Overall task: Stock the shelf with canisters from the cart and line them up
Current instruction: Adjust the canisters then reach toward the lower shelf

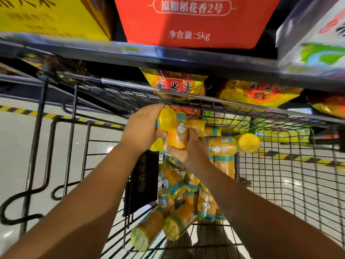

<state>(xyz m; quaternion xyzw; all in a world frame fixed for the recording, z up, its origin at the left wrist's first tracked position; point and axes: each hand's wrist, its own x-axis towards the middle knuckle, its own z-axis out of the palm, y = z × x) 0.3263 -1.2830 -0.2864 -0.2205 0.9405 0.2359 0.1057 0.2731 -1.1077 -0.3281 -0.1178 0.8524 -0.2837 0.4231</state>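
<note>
As both arms reach forward over the wire cart (280, 165), the head view yields the following entries.

Left grip (141, 126): fingers curled over the yellow lid end of the held canisters (177, 136), a small bundle of orange tubes with teal bands. How many make up the bundle cannot be told.

Right grip (190, 152): closed round the same bundle from below, thumb laid across an orange body.

Position of bundle: raised above the far end of the cart, just under the front edge of the shelf (186, 58).

Loose canisters (177, 212): a heap lying at mixed angles in the cart basket, beneath the forearms.

Side canister (249, 143): on its side near the cart's far wall, yellow lid towards the camera.

Black box (141, 182): upright inside the cart, at the heap's left.

On the shelf: red bag (186, 21) marked 5kg, yellow box (46, 15) to its left, white bag (317, 43) to its right.

Beneath the shelf: yellow-and-red bags (177, 85).

Floor (18, 146): pale, crossed by black-and-yellow striped tape (18, 109).
</note>
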